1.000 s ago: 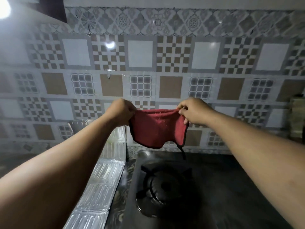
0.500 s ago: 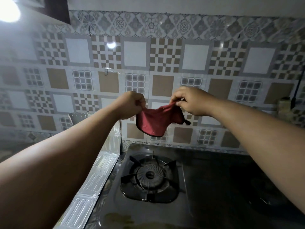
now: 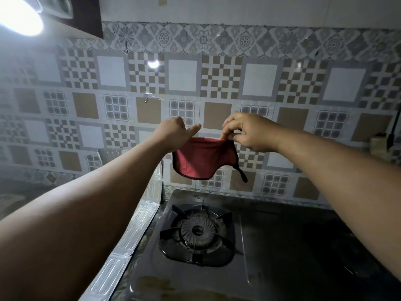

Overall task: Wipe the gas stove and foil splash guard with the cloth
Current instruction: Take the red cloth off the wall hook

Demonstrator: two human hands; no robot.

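Observation:
A small red cloth (image 3: 202,158) with a dark edge and a black loop hangs in the air in front of the tiled wall, above the stove. My left hand (image 3: 173,133) grips its left top corner and my right hand (image 3: 249,132) pinches its right top corner, so it sags between them. Below lies the dark gas stove (image 3: 271,240) with its left burner (image 3: 197,231) in view. The embossed foil splash guard (image 3: 130,233) stands along the stove's left side, partly hidden by my left forearm.
The patterned tile wall (image 3: 217,83) rises right behind the stove. A bright lamp (image 3: 19,20) shines at the top left under a dark cabinet. A brownish stain (image 3: 156,285) marks the stove's front. A dark cord and a small object (image 3: 388,140) sit at the right edge.
The view has tilted down and shows more of the stove. Both hands hold the cloth a little wider apart and it hangs spread more than half a second ago.

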